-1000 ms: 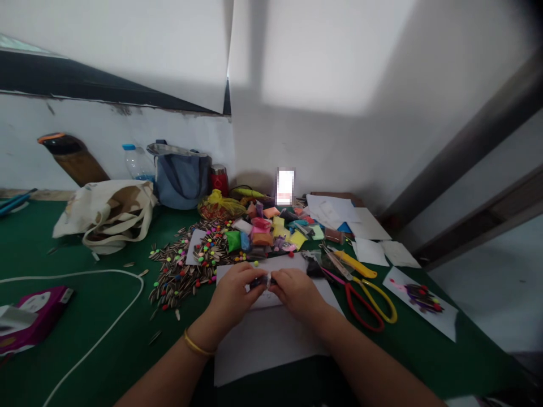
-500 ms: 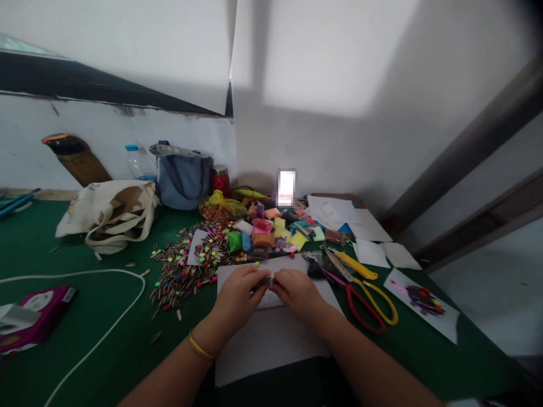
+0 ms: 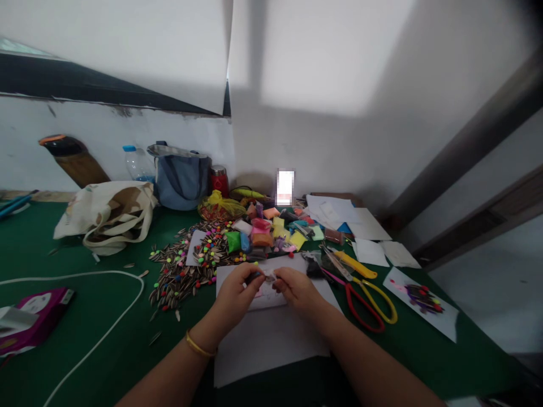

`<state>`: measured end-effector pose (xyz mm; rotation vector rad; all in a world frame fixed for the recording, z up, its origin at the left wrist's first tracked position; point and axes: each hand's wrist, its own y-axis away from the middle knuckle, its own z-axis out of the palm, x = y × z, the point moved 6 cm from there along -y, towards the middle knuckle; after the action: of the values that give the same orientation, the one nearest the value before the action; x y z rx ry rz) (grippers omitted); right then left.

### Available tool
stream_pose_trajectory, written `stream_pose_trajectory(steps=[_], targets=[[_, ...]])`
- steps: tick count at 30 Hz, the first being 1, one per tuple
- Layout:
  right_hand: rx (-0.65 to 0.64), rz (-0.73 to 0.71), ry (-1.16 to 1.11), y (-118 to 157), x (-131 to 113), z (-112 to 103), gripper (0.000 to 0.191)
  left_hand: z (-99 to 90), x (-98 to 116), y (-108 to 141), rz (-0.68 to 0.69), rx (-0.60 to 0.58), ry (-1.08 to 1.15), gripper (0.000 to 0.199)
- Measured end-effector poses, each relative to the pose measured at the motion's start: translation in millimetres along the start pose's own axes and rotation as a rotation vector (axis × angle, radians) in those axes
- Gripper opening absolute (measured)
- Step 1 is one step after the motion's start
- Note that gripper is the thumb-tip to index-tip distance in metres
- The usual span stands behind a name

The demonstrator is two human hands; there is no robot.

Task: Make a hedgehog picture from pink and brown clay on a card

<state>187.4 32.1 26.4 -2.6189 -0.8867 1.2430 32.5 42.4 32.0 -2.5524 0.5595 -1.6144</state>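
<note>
Both hands are close together above white paper [image 3: 271, 345] on the green table. My left hand [image 3: 240, 291] is closed, its thumb and forefinger pinching a small dark piece with a clear, shiny part [image 3: 270, 277]. From the other side, my right hand [image 3: 297, 289] pinches the same piece with its fingertips. Its exact kind is too small to make out. Beneath the fingers, a smaller white sheet [image 3: 267, 302] shows faint drawn lines and a bit of pink.
Striped sunflower seeds [image 3: 182, 282] mixed with coloured pom-poms lie to the left. Behind the hands are bright clay packets [image 3: 262, 237]. Red-handled scissors [image 3: 360, 311], a yellow cutter [image 3: 356, 264] and a decorated card [image 3: 422, 302] lie right. A white cable [image 3: 106, 333] curves at left.
My hands have drawn slightly apart, showing more of the small piece between the fingertips and the drawing below. The view has shifted very slightly.
</note>
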Motion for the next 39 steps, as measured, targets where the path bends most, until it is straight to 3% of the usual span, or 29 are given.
stream_pose_trajectory(steps=[3,8,11,17,24,34,39], targets=[[-0.002,0.003,-0.023,0,2,1,0.032,-0.2,-6,-1,-0.054,0.006,0.061,0.015],[-0.020,-0.012,-0.048,0,4,4,0.033,0.7,3,-2,0.055,-0.048,0.004,0.014],[-0.034,-0.008,-0.053,0,4,5,0.033,1.2,4,-2,0.014,-0.053,0.005,0.014],[-0.022,0.052,-0.069,2,9,3,0.033,0.7,-7,-1,-0.186,0.005,0.286,0.021],[-0.029,0.039,-0.091,2,9,4,0.030,-0.7,-10,0,-0.251,-0.008,0.551,0.030],[-0.075,0.001,-0.087,1,7,10,0.032,0.1,-5,1,-0.210,0.055,0.280,0.018],[0.025,-0.025,-0.008,-2,-2,2,0.036,1.5,-8,3,-0.236,0.079,0.240,0.019]])
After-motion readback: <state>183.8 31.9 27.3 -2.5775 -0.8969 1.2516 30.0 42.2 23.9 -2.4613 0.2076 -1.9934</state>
